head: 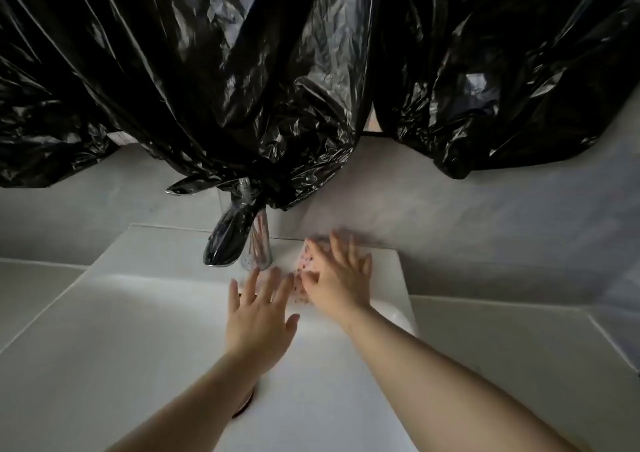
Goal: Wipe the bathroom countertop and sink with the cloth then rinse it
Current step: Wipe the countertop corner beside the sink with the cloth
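A pink cloth with dark spots [304, 264] lies on the back ledge of the white sink [145, 330], just right of the chrome tap [258, 247]. My right hand [337, 278] lies flat on the cloth with fingers spread, pressing it against the ledge near the wall. My left hand [258, 316] hovers over the basin below the tap, fingers straight and spread, holding nothing; its fingertips come close to the cloth's lower left edge. Both hands are motion-blurred. The drain [244, 405] shows partly under my left forearm.
Black plastic bags [242, 70] hang over the wall above and drape down over the tap's top. Grey countertop [502, 340] flanks the sink on both sides, and a grey wall [450, 216] stands behind.
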Action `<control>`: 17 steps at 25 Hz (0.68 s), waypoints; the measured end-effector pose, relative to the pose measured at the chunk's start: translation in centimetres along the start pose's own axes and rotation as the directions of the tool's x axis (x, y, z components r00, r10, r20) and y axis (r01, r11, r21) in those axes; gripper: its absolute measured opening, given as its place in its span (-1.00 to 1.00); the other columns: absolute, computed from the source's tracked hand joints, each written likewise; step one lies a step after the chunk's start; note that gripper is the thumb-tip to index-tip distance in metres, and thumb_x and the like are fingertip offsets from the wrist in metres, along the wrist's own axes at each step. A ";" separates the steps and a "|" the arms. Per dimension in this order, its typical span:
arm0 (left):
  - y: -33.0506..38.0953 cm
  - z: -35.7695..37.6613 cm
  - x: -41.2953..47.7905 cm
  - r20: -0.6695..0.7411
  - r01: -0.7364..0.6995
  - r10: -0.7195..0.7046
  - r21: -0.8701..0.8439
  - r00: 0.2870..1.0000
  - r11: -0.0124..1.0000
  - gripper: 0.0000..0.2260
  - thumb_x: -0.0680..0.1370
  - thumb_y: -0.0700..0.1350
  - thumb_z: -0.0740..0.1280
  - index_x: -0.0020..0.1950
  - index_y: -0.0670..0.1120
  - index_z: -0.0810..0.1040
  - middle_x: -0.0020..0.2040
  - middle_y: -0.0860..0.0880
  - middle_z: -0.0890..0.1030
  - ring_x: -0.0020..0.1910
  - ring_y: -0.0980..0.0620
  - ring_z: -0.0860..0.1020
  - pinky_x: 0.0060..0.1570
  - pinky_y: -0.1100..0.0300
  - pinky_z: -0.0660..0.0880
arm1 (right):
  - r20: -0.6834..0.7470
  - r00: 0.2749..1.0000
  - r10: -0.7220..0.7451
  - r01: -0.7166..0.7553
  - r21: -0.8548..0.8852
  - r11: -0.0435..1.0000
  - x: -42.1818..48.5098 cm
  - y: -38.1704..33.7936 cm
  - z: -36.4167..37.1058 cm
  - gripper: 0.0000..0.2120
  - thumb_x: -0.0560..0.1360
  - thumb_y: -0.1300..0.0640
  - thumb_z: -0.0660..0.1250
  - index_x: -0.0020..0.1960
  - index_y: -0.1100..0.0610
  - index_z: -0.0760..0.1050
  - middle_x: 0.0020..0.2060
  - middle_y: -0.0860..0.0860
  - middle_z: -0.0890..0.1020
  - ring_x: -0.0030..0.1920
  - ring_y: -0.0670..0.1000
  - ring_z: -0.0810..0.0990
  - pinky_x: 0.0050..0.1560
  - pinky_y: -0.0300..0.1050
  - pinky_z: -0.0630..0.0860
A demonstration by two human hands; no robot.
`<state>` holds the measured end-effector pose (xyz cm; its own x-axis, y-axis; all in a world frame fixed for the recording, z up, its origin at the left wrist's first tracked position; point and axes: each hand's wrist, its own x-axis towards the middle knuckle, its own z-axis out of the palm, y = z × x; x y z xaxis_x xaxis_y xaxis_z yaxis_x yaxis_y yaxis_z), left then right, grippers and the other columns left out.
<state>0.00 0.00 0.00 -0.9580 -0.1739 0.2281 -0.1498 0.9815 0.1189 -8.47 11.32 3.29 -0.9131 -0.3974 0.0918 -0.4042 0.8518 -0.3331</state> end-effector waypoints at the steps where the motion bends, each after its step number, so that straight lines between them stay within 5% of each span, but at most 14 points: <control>1: 0.1 -0.2 0.1 0.037 0.003 -0.004 0.018 0.999 1.000 -0.37 0.51 0.14 0.24 0.52 0.02 0.08 0.52 0.01 0.09 0.50 -0.13 0.02 0.42 -0.11 -0.17 | 0.024 1.000 0.015 -0.014 -0.075 0.997 0.5 0.1 0.3 -0.49 0.59 -0.14 0.02 0.50 -0.24 -0.05 0.55 -0.04 -0.10 0.52 0.14 -0.21 0.45 0.23 -0.19; 4: 0.1 0.3 0.1 -0.024 -0.052 0.054 0.055 0.998 0.997 -0.25 0.30 0.13 0.48 0.41 -0.07 0.29 0.39 -0.10 0.40 0.36 -0.20 0.37 0.31 -0.14 0.07 | -0.025 1.000 0.000 -0.004 -0.185 0.983 0.6 0.6 1.1 -0.50 0.58 -0.17 -0.08 0.51 -0.18 0.01 0.54 -0.03 0.04 0.53 0.13 -0.09 0.45 0.22 -0.15; 5: 0.1 0.6 -0.1 -0.001 -0.061 0.061 0.054 0.998 0.997 -0.25 0.32 0.12 0.46 0.42 -0.08 0.28 0.41 -0.11 0.38 0.37 -0.21 0.34 0.32 -0.13 0.06 | -0.078 0.997 -0.015 -0.001 -0.201 0.980 0.2 0.8 1.4 -0.50 0.57 -0.16 -0.12 0.50 -0.13 0.13 0.51 0.00 0.18 0.51 0.14 0.05 0.45 0.21 -0.05; 7: 0.4 -0.3 -0.3 0.056 -0.013 0.012 0.017 0.998 1.000 -0.32 0.52 0.12 0.25 0.53 -0.05 0.02 0.53 -0.06 0.04 0.50 -0.16 0.01 0.43 -0.06 -0.13 | -0.162 0.986 -0.028 -0.003 -0.192 0.981 -1.2 0.6 1.4 -0.48 0.51 -0.07 -0.08 0.30 0.03 0.49 0.26 0.05 0.55 0.30 0.18 0.47 0.31 0.19 0.32; 9: 1.0 -0.9 -0.6 0.107 0.011 -0.008 -0.029 0.994 1.000 -0.41 0.60 0.11 0.05 0.53 0.01 -0.16 0.54 0.00 -0.17 0.50 -0.08 -0.22 0.44 0.00 -0.24 | -0.207 0.977 -0.053 0.019 -0.161 0.987 -2.1 1.1 1.1 -0.55 0.47 0.01 0.02 0.07 0.11 0.64 0.00 0.04 0.69 0.05 0.14 0.65 0.11 0.12 0.52; 13: 3.6 -2.5 -2.5 0.164 -0.096 0.126 -0.176 0.978 0.980 -0.52 0.62 0.09 0.02 0.52 0.07 -0.02 0.54 0.08 -0.02 0.51 0.02 -0.13 0.46 0.04 -0.13 | -0.202 0.978 -0.055 0.053 -0.015 0.998 -6.3 1.7 -2.3 -0.62 0.61 0.11 -0.02 0.07 0.07 0.58 -0.08 0.03 0.68 0.03 0.10 0.61 0.19 -0.09 0.40; 17: 8.4 -3.8 -4.6 0.068 -0.193 0.234 -0.372 0.970 0.908 -0.64 0.58 0.03 0.16 0.37 0.02 0.33 0.39 0.04 0.34 0.41 0.00 0.23 0.35 0.13 0.21 | -0.419 0.908 0.018 0.005 0.054 0.999 -11.9 5.5 -4.3 -0.46 0.58 -0.07 -0.14 0.23 0.07 0.54 -0.11 0.05 0.71 -0.05 0.12 0.63 0.28 -0.08 0.28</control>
<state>4.06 8.79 3.58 -0.9808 0.0665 0.1836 0.1400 0.8948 0.4239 -0.04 22.23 4.36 -0.8589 -0.2028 0.4703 -0.4055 0.8301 -0.3828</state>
